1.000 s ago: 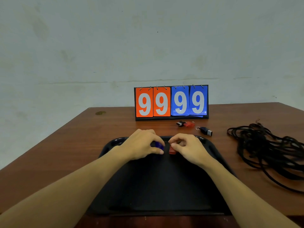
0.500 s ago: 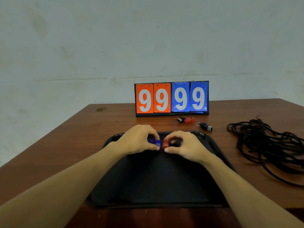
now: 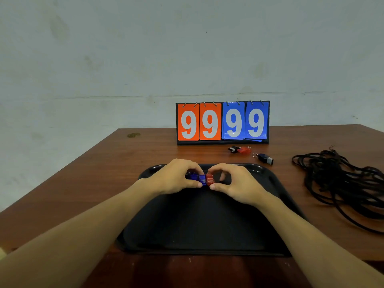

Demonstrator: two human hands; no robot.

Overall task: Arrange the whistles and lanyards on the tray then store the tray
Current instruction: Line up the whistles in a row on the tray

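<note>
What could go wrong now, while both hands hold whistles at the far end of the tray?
The blue whistle in the left hand and the red whistle in the right hand meet end to end; either might roll out of line once released.
The black lanyards beside the tray look tangled and may snag when lifted.
The dark whistle and the second red whistle on the table could be forgotten.

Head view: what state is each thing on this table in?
Blue plastic whistle, pinched by left hand.
Red plastic whistle, pinched by right hand, touching the blue one.
Black plastic tray, flat on wooden table.
Red-and-black whistle, loose on table.
Dark whistle with grey tip, loose on table.
Black lanyard cords, tangled heap.
Flip scoreboard, upright, reading 99-99.
</note>
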